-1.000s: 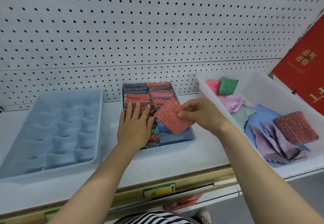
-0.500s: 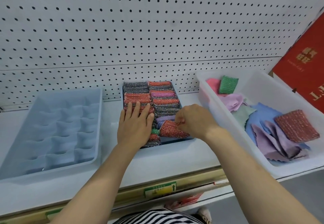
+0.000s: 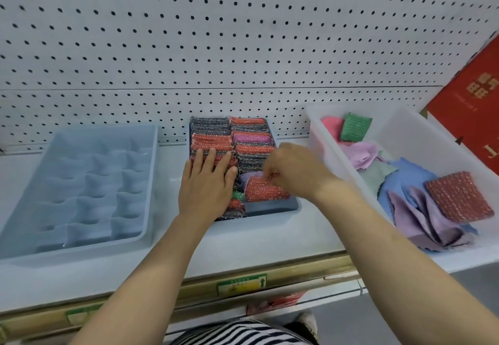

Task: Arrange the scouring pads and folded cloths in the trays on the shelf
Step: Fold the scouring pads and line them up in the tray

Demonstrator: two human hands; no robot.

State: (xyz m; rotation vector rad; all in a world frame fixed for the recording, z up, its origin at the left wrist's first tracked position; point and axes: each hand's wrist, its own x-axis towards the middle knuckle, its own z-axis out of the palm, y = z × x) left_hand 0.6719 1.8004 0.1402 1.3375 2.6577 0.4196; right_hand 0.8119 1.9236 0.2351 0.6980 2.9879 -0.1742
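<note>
Lying flat with fingers straight, the left hand [image 3: 208, 185] pressed on the left row of scouring pads [image 3: 212, 142] in the middle tray [image 3: 275, 209], at the centre of the shelf [image 3: 270, 239]. The right hand [image 3: 294, 172] — blurred, fingers curled — gripped a red scouring pad [image 3: 266, 190] by its back edge, near the tray's front right corner. Loose cloths [image 3: 421, 209] lay in the white bin [image 3: 330, 163] at the shelf's right edge.

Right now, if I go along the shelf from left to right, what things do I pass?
A light blue divided tray → blue tray packed with scouring pads → white bin of loose cloths → red box.
</note>
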